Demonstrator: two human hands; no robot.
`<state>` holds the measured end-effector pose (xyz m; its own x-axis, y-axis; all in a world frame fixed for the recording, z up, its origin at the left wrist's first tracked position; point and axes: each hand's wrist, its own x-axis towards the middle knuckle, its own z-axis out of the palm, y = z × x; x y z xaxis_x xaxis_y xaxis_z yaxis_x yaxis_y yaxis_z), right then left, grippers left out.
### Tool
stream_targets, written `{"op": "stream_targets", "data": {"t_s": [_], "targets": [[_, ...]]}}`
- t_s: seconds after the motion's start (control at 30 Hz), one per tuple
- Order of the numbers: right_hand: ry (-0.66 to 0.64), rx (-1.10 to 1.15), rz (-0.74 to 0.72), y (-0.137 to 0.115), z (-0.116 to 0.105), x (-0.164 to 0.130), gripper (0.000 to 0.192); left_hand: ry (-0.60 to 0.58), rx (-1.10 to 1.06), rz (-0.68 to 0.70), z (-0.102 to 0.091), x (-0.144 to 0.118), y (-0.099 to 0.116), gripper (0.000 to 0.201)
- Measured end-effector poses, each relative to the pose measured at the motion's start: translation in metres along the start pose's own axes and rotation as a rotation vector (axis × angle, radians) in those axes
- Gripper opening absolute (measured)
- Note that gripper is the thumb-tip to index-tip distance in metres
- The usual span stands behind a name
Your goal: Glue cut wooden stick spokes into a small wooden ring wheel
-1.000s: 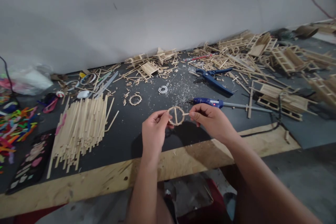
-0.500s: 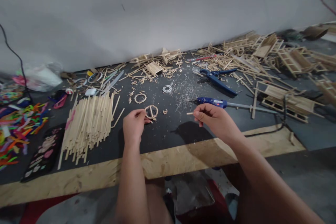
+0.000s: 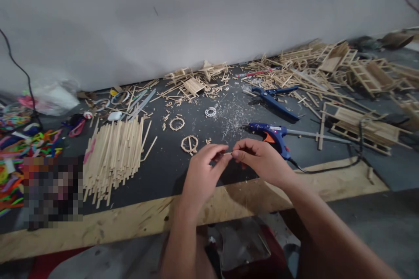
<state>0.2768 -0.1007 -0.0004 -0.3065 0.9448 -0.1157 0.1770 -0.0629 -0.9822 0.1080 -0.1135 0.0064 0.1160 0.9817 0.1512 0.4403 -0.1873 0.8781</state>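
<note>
Our left hand has reached the short stick, which points leftward from the pinch of our right hand, left of the glue gun; the left's grip we cannot tell. Farther left lies the barred ring.

Left hand, right hand, wooden stick between

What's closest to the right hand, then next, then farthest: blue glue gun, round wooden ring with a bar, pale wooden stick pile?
From the right hand, head view:
1. Blue glue gun, just beyond it.
2. Round wooden ring with a bar, left.
3. Pale wooden stick pile, farther left.
</note>
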Motion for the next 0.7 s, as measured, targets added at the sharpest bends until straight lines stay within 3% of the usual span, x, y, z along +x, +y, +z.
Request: {"op": "stream_targets", "data": {"t_s": [0.3, 0.4, 0.53, 0.6, 0.7], "targets": [[-0.01, -0.032, 0.045, 0.001, 0.005, 0.005, 0.021, -0.159, 0.084, 0.062, -0.004, 0.002, 0.0, 0.024], [0.074, -0.017, 0.063, -0.002, -0.005, 0.005, 0.025, -0.149, 0.097, 0.031, -0.009, 0.007, -0.006, 0.024], [0.367, -0.12, 0.081, -0.01, -0.044, 0.008, 0.029, -0.09, 0.09, -0.052, -0.02, 0.018, -0.019, 0.026], [0.529, -0.197, 0.024, -0.011, -0.071, 0.014, 0.024, -0.077, 0.071, -0.114, -0.026, 0.023, -0.024, 0.028], [0.592, -0.331, -0.033, -0.005, -0.116, 0.035, 0.025, -0.084, 0.042, -0.18, -0.033, 0.029, -0.028, 0.031]]}}
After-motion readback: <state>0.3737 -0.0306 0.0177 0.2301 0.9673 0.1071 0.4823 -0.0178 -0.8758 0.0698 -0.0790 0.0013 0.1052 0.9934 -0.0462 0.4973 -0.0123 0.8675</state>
